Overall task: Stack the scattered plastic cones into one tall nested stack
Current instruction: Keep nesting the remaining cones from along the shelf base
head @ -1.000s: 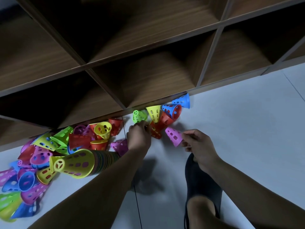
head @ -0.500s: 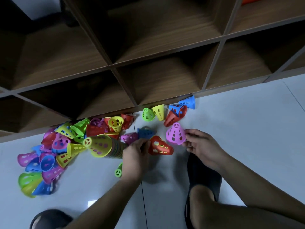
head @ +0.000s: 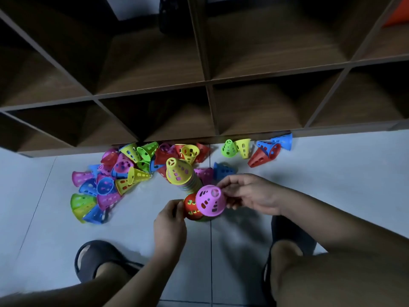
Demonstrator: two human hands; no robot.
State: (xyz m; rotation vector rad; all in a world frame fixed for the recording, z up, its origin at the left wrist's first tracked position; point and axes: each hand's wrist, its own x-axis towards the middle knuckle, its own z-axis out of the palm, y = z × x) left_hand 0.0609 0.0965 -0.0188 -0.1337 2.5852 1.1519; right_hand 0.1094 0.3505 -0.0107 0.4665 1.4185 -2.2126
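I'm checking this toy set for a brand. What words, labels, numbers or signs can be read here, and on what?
None: no text can be read anywhere.
The pink cone in the right hand, the red cone in the left hand, the nested stack, the loose cones, the shelf and the slipper show only holes and plain surfaces.

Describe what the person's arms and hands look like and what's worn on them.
The left forearm and right forearm are bare, no sleeves in view. The left hand and right hand wear no gloves; no watch, ring or bracelet shows.
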